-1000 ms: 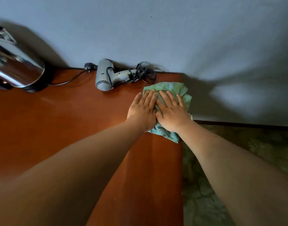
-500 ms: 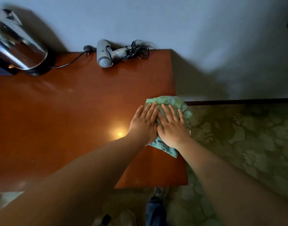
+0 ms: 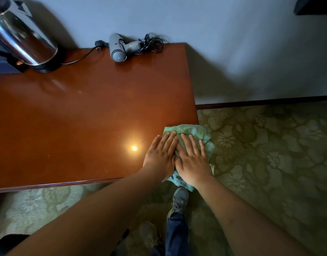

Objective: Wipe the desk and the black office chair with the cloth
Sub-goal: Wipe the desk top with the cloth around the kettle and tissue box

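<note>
I log both hands, left hand (image 3: 159,157) and right hand (image 3: 193,163), spread flat on the soft, limp cloth (image 3: 193,131) at the tabletop's (image 3: 85,111) near right corner; best pressed by palm, not pinched.

Most of the green cloth (image 3: 193,132) lies hidden under my left hand (image 3: 159,158) and right hand (image 3: 193,160); only its top edge, right fringe and a bottom corner show. My palms also cover the table's (image 3: 85,111) lower right corner. The table runs off the left edge of the frame. The steel kettle (image 3: 20,36) in the upper left is blurred and cut off by the top and left edges. The hair dryer's (image 3: 120,48) cord tangle is too small to trace. A dark shape in the upper right corner is cropped beyond telling.
</note>
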{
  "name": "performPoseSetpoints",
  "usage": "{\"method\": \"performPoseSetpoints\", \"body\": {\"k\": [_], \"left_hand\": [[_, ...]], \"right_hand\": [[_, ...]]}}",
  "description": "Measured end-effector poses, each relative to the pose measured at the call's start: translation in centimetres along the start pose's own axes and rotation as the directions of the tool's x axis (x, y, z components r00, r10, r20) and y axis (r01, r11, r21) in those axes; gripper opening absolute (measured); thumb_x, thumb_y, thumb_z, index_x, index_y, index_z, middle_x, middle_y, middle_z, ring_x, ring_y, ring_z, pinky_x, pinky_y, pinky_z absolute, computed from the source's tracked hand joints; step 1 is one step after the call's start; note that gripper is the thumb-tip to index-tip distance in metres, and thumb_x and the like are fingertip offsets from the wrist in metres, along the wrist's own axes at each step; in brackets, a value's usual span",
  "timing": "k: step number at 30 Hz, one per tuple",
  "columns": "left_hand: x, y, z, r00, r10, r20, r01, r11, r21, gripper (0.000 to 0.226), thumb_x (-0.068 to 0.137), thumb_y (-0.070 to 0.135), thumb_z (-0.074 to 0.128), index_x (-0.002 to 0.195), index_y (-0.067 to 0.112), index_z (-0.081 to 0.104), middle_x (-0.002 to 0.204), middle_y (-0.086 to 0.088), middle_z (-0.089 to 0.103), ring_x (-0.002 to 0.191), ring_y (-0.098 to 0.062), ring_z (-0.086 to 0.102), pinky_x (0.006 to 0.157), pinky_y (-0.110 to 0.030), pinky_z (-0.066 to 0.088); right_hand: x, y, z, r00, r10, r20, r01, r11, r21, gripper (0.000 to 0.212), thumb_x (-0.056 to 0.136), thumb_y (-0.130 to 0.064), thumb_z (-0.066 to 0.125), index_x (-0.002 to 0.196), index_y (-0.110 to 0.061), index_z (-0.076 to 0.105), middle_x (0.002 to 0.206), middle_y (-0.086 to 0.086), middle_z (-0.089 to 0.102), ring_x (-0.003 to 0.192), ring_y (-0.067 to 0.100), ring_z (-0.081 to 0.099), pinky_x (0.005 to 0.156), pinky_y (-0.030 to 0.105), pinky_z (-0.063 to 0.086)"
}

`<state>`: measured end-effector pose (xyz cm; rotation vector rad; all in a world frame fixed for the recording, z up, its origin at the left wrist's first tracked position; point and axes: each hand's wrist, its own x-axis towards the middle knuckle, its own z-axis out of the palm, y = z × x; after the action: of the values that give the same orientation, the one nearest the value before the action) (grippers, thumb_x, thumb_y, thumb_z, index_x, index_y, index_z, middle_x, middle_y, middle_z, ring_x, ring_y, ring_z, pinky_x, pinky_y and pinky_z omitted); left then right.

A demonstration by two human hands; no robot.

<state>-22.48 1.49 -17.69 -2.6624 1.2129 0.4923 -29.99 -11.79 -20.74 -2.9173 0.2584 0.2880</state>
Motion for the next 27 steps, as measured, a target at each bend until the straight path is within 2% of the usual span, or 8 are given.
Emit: {"method": "performPoseSetpoints", "body": {"k": [4,10,13,17,27], "left_hand": [[-0.7,0.2,0.2,1.000,-0.001,-0.006,0.001,1.000,-0.024,0.063,0.101,0.039,0.000,0.151,0.009,-0.025,0.160,-0.007,-0.030,0.148,-0.022,-0.027,0.122,-0.047,-0.009],[0.4,-0.8,0.3,0.999,0.034,-0.003,-0.034,0.999,-0.018,0.064,0.102,0.042,0.000,0.153,0.011,-0.024,0.161,-0.006,-0.030,0.147,-0.022,-0.029,0.120,-0.052,-0.008],[3.5,-2.3,-1.1,1.000,-0.003,-0.012,0.002,0.999,-0.040,0.064,0.103,0.041,0.003,0.155,0.012,-0.021,0.163,-0.003,-0.025,0.150,-0.019,-0.023,0.121,-0.052,-0.009],[9.1,-4.9,-2.9,0.996,-0.086,-0.015,0.085,0.995,-0.052,0.062,0.103,0.040,0.003,0.154,0.014,-0.021,0.163,0.000,-0.024,0.150,-0.016,-0.022,0.121,-0.052,-0.010],[19.0,-10.4,-5.5,0.974,-0.224,-0.040,0.218,0.969,-0.118,0.062,0.102,0.041,-0.002,0.152,0.015,-0.024,0.163,0.001,-0.026,0.149,-0.015,-0.024,0.120,-0.053,-0.009]], "right_hand": [[-0.9,-0.2,0.2,1.000,0.001,-0.021,-0.001,1.000,0.002,0.063,0.099,-0.045,0.029,0.159,-0.025,0.026,0.168,0.004,0.020,0.156,0.026,0.011,0.125,0.054,0.009],[-0.1,-0.3,-0.2,0.994,0.011,-0.109,-0.008,1.000,0.026,0.060,0.096,-0.045,0.037,0.151,-0.024,0.044,0.164,0.004,0.032,0.154,0.026,0.023,0.123,0.054,0.018],[3.8,0.8,-0.9,0.990,-0.014,-0.141,0.018,0.999,0.031,0.062,0.095,-0.047,0.034,0.151,-0.025,0.045,0.163,0.003,0.034,0.153,0.026,0.025,0.124,0.053,0.017],[10.9,2.5,-2.6,0.993,-0.075,-0.092,0.076,0.997,0.009,0.067,0.095,-0.052,0.022,0.157,-0.029,0.032,0.167,0.000,0.024,0.155,0.023,0.016,0.125,0.052,0.009],[24.3,5.2,-5.8,0.973,-0.206,-0.104,0.201,0.978,-0.058,0.064,0.094,-0.049,0.027,0.155,-0.031,0.032,0.165,0.001,0.028,0.155,0.023,0.018,0.125,0.050,0.009]]}}
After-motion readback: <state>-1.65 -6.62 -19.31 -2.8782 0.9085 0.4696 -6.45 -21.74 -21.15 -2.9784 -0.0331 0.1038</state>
